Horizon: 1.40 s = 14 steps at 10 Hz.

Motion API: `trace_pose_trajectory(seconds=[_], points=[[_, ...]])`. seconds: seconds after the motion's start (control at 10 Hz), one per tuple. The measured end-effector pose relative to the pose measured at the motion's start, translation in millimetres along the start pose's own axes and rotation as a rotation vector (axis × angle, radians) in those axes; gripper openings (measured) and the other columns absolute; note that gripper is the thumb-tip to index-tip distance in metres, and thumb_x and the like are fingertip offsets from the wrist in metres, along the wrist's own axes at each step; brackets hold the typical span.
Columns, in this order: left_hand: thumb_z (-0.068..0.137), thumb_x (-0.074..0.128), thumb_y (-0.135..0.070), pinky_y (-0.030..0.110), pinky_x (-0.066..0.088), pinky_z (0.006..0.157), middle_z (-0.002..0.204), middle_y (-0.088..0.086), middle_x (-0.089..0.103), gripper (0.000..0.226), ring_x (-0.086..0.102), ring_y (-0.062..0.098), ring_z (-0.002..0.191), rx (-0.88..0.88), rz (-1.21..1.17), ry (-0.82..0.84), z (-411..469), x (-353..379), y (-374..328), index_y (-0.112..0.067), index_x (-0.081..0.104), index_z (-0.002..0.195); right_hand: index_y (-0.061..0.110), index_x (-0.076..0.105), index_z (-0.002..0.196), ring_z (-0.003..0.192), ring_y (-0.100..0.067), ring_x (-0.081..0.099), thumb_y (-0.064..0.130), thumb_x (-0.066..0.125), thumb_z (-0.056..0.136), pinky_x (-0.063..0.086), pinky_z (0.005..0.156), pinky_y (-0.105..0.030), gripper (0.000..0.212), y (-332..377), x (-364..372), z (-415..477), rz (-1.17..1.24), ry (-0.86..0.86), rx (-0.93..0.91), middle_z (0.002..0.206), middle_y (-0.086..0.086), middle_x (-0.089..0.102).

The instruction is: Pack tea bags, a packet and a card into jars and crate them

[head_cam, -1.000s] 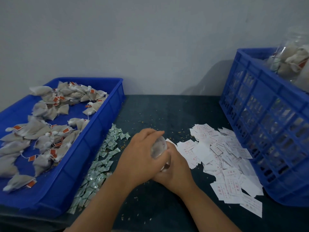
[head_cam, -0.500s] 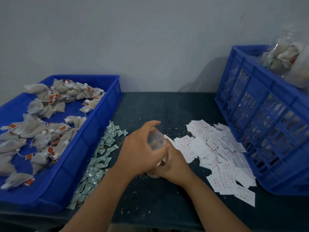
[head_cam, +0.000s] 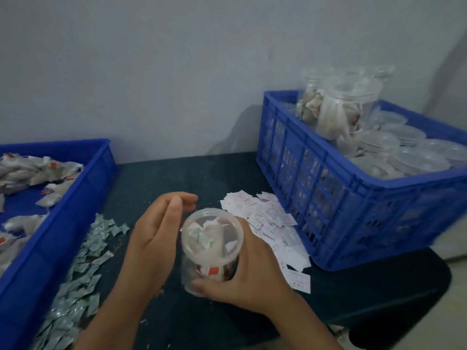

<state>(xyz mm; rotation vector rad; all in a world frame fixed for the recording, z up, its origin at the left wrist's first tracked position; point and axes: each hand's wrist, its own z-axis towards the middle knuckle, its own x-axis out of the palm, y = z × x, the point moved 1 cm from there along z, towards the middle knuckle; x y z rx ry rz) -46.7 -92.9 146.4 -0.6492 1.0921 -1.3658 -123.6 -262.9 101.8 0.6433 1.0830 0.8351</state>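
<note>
Fingers (head_cam: 252, 236) of your right hand (head_cam: 252, 271) wrap the lidded jar (head_cam: 211, 238) low down; those of your left hand (head_cam: 154, 238) lie straight beside them, empty. Probably light, slick, thin-walled: grip mid-body, gently.

Right hand (head_cam: 249, 275) grips a lidded jar (head_cam: 211, 248); left hand (head_cam: 154, 238) hovers beside it, fingers straight.

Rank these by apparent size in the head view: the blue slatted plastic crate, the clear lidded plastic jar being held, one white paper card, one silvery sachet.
1. blue slatted plastic crate
2. clear lidded plastic jar, nearer the camera
3. white paper card and silvery sachet: look alike, unranked
</note>
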Motion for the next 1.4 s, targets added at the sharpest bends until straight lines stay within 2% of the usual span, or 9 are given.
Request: trace_pose_trajectory(seconds=[0.1, 0.3, 0.5, 0.7, 0.8, 1.0, 1.1, 1.2, 1.4], points=[[0.106, 0.055, -0.032, 0.021, 0.055, 0.073, 0.098, -0.017, 0.076, 0.021, 0.071, 0.003, 0.090, -0.077, 0.056, 0.152, 18, 32, 6, -0.039, 0.073, 0.098, 0.061, 0.040, 0.140, 0.124, 0.003, 0.065, 0.070, 0.092, 0.059, 0.057, 0.094, -0.027, 0.096, 21, -62, -2, -0.029, -0.110, -0.032, 0.138, 0.032, 0.062], [0.097, 0.058, -0.054, 0.024, 0.044, 0.064, 0.077, -0.028, 0.066, 0.023, 0.061, -0.007, 0.074, -0.047, 0.521, 0.497, 40, 127, 46, -0.040, 0.063, 0.080, 0.037, 0.048, 0.138, 0.106, 0.026, 0.060, 0.095, 0.068, 0.071, 0.044, 0.077, 0.006, 0.091, 70, -195, 11, -0.298, -0.478, -0.149, 0.118, 0.043, 0.063], [0.100, 0.054, -0.059, 0.025, 0.050, 0.066, 0.089, -0.017, 0.067, 0.030, 0.062, 0.004, 0.079, -0.023, 0.542, 0.495, 32, 190, 104, -0.034, 0.070, 0.098, 0.028, 0.048, 0.126, 0.080, 0.008, 0.066, 0.086, 0.079, 0.065, 0.051, 0.068, -0.024, 0.090, 55, -301, 49, -0.446, -0.701, 0.089, 0.093, 0.024, 0.067], [0.092, 0.045, -0.072, 0.013, 0.042, 0.063, 0.085, -0.023, 0.061, 0.040, 0.059, -0.003, 0.082, 0.051, 0.423, 0.382, 20, 191, 125, -0.039, 0.068, 0.092, 0.025, 0.047, 0.135, 0.096, -0.020, 0.071, 0.070, 0.091, 0.068, 0.055, 0.079, -0.038, 0.092, 3, -337, 82, -0.488, -0.656, 0.368, 0.107, 0.009, 0.065], [0.089, 0.048, -0.074, 0.017, 0.048, 0.065, 0.083, -0.022, 0.064, 0.042, 0.061, -0.001, 0.083, 0.037, 0.349, 0.362, 22, 188, 127, -0.037, 0.068, 0.088, 0.029, 0.045, 0.129, 0.082, -0.011, 0.073, 0.066, 0.095, 0.067, 0.054, 0.068, -0.033, 0.088, -16, -335, 95, -0.427, -0.622, 0.415, 0.104, 0.009, 0.068], [0.088, 0.054, -0.073, 0.018, 0.050, 0.066, 0.083, -0.019, 0.065, 0.039, 0.062, 0.001, 0.085, 0.051, 0.332, 0.355, 21, 187, 125, -0.038, 0.066, 0.082, 0.029, 0.038, 0.147, 0.097, -0.017, 0.075, 0.078, 0.090, 0.053, 0.063, 0.089, -0.046, 0.118, -44, -329, 111, -0.343, -0.589, 0.465, 0.118, 0.005, 0.068], [0.088, 0.054, -0.074, 0.017, 0.049, 0.066, 0.082, -0.019, 0.064, 0.039, 0.061, 0.000, 0.085, 0.058, 0.333, 0.370, 20, 186, 125, -0.037, 0.067, 0.082, 0.032, 0.029, 0.162, 0.115, -0.020, 0.070, 0.063, 0.102, 0.050, 0.062, 0.094, -0.047, 0.137, -49, -331, 111, -0.284, -0.512, 0.516, 0.141, 0.003, 0.061], [0.088, 0.055, -0.074, 0.018, 0.050, 0.065, 0.082, -0.019, 0.064, 0.039, 0.062, 0.001, 0.084, 0.058, 0.325, 0.364, 21, 187, 125, -0.038, 0.066, 0.081, 0.029, 0.032, 0.166, 0.105, -0.016, 0.070, 0.051, 0.102, 0.067, 0.059, 0.104, -0.054, 0.123, -60, -331, 109, -0.323, -0.485, 0.547, 0.137, 0.002, 0.062], [0.088, 0.060, -0.070, 0.026, 0.053, 0.063, 0.079, -0.017, 0.066, 0.034, 0.063, 0.006, 0.077, 0.014, 0.218, 0.356, 20, 186, 123, -0.038, 0.067, 0.080, 0.023, 0.021, 0.171, 0.144, -0.033, 0.053, 0.068, 0.091, 0.073, 0.044, 0.118, -0.056, 0.128, -43, -338, 96, -0.491, -0.537, 0.536, 0.164, -0.007, 0.048]])
